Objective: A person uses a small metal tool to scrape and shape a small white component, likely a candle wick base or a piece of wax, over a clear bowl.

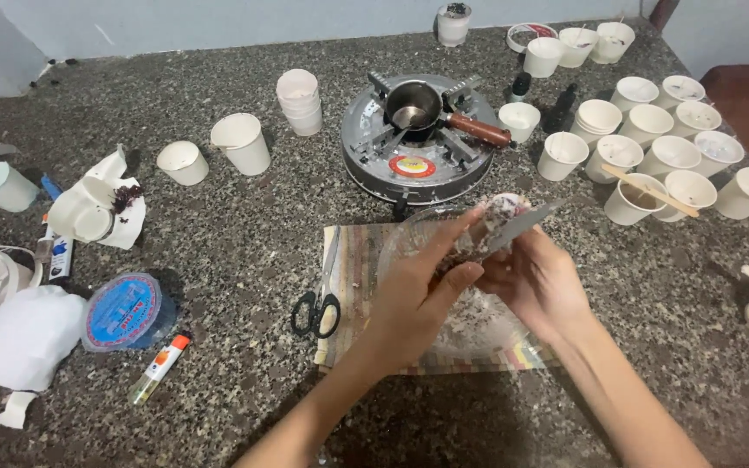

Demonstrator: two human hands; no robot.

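Observation:
My left hand (426, 282) grips a lumpy whitish block flecked with dark bits (487, 227), held over a clear bowl (478, 325). My right hand (535, 277) holds a knife (526, 221) whose blade lies against the block. The bowl stands on a striped mat (353, 286). Black-handled scissors (322, 299) lie on the mat's left edge, just left of my left wrist.
A round metal stove (366, 152) carries a small pot with a wooden handle (431, 113). Several white paper cups (652, 156) crowd the right side, some with wooden sticks. More cups (240, 143), a blue-lidded tub (123, 312), a lighter (159, 368) and white wrappings (23, 334) lie left.

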